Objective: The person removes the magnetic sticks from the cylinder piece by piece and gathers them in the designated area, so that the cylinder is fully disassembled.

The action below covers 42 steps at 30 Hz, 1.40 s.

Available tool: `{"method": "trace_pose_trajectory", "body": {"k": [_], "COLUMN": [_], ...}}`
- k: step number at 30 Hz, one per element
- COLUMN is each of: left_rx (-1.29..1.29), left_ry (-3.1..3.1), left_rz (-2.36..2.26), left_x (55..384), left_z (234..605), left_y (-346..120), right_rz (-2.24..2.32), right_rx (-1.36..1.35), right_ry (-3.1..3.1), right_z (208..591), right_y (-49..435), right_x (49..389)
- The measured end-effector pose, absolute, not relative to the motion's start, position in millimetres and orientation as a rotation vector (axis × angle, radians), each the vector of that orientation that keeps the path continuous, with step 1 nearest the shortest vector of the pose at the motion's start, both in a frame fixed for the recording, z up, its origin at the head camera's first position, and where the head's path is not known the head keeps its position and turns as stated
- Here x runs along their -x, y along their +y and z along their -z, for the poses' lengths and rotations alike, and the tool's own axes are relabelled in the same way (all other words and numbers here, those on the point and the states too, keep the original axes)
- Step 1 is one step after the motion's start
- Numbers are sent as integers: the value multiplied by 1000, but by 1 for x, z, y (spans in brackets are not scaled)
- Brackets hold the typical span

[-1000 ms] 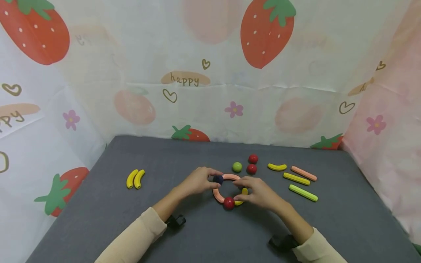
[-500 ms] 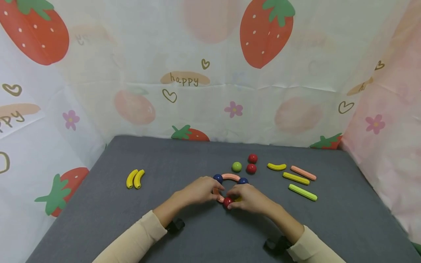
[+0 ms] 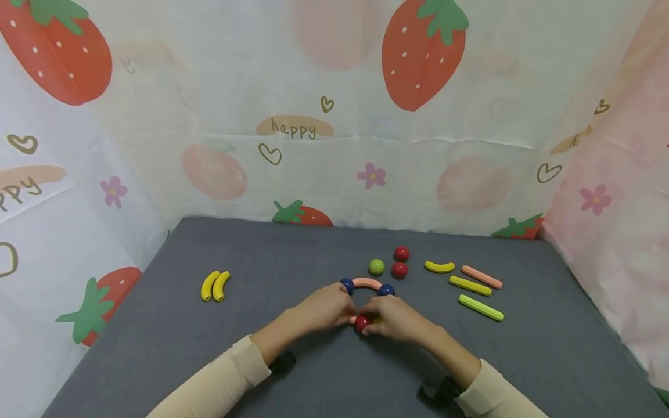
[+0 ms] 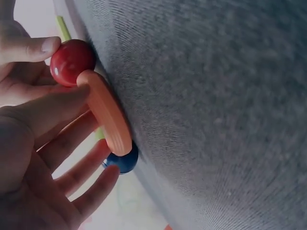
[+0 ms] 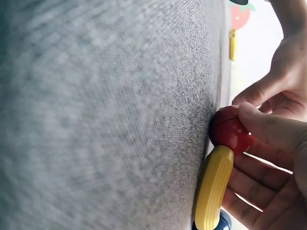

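A ring of curved rods and balls lies on the table in the head view. At its near side is a red ball, which my right hand pinches between thumb and fingers. My left hand grips the curved pink rod to the left of that ball, thumb on its end by the ball. In the right wrist view a curved yellow rod meets the red ball. Two blue balls flank another curved pink rod at the far side. My hands hide parts of the ring's sides.
Behind the ring are a green ball and two red balls. To the right lie a curved yellow rod and straight pink, yellow and green rods. Two curved yellow rods lie left on the grey table.
My left hand has come from the far-left blue ball down onto the left pink rod. The right hand has moved from the ring's right side to the near red ball.
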<state>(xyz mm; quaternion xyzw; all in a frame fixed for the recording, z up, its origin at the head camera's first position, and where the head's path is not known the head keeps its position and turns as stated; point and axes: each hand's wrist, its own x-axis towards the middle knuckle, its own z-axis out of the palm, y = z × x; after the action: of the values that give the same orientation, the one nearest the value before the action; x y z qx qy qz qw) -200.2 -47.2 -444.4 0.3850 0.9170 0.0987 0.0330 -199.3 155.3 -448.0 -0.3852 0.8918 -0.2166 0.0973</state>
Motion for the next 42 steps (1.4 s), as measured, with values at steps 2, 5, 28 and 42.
{"method": "trace_pose_trajectory", "body": {"k": [2,5,28,42], "left_rx": [-1197,-1213,-1178,-298], "left_ry": [2838,2852,2857,2878], "left_rz": [-277,-252,-260,-694], "left_x": [201,202,209,216], "left_z": [445,445,438,442], "left_y": [-47,-47,-54,-65], "right_rz": [645,657,708,631], "right_rx": [1150,1159,1158,1168], "right_ry": [2640,2633,2563,2563], "right_z": [448,449,447,445], "right_y": [155,156,158,160], "right_x": [199,200,200,201]}}
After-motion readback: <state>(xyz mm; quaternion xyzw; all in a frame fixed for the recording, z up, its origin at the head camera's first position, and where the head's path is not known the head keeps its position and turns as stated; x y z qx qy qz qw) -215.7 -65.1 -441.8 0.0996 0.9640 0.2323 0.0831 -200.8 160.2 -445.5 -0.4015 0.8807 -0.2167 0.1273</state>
